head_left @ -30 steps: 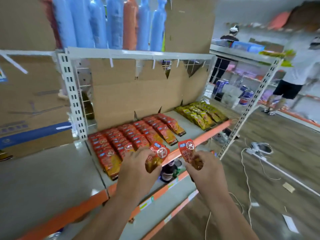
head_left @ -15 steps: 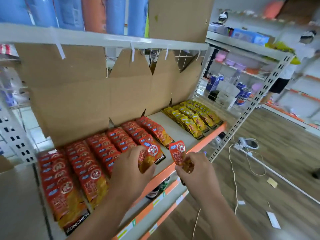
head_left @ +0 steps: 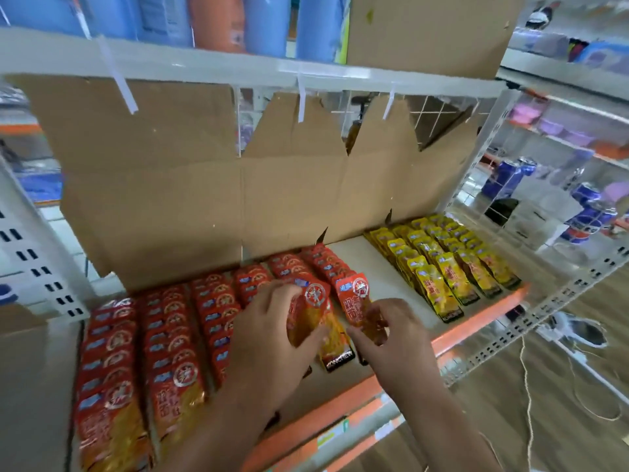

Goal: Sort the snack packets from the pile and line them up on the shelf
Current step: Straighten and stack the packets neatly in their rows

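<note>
Several rows of red snack packets lie overlapped on the white shelf with its orange front edge. Rows of yellow packets lie at the shelf's right end. My left hand grips a red packet over the front of the right-hand red rows. My right hand pinches a second red packet upright, just right of the first. The two held packets almost touch.
Torn brown cardboard backs the shelf. A higher shelf carries blue and orange rolls. A white perforated upright stands on the right, with cables on the wooden floor. Cans sit on a neighbouring rack.
The view has moved closer and left along the shelf. Both hands have carried their red packets forward, from in front of the orange edge to over the red rows.
</note>
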Available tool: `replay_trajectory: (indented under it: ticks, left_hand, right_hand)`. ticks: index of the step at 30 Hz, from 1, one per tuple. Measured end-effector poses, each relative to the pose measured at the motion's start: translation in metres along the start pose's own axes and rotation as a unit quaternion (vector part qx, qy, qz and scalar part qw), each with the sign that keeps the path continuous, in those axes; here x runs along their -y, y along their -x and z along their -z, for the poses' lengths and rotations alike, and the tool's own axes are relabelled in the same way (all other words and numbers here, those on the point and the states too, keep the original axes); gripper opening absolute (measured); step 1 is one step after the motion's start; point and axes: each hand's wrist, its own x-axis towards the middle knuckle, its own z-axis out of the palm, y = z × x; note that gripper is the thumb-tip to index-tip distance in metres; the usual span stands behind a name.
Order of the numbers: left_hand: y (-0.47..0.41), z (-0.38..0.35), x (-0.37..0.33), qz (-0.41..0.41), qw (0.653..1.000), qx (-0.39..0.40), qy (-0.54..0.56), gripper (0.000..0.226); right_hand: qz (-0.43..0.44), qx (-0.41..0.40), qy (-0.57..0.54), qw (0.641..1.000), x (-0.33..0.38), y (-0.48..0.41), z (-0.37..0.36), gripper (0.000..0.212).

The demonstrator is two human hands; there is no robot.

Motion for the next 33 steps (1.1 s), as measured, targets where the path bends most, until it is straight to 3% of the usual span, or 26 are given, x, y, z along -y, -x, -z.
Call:
replay_trajectory:
  ticks: [5, 10, 20, 33]
  left_hand:
    - [0.023, -0.023, -0.005, 0.072, 0.987, -0.075, -0.121, 0.06]
    - [0.054, -0.061, -0.018, 0.126, 0.959, -0.144, -0.21, 0.052]
    - [0.054, -0.076, -0.02, 0.229, 0.918, -0.082, -0.312, 0.04]
    - [0.054, -0.081, -0.018, 0.257, 0.904, -0.092, -0.329, 0.037]
  right_hand:
    - [0.058, 0.046, -0.024, 0.997, -0.034, -0.023, -0.021, 0.052]
    - [0.117, 0.101, -0.059, 0.986, -0.056, -0.027, -0.029, 0.046]
    - [0.163, 0.156, -0.063, 0.972, -0.077, -0.026, -0.045, 0.053]
    - [0.172, 0.161, -0.079, 0.969, -0.079, -0.026, -0.043, 0.057]
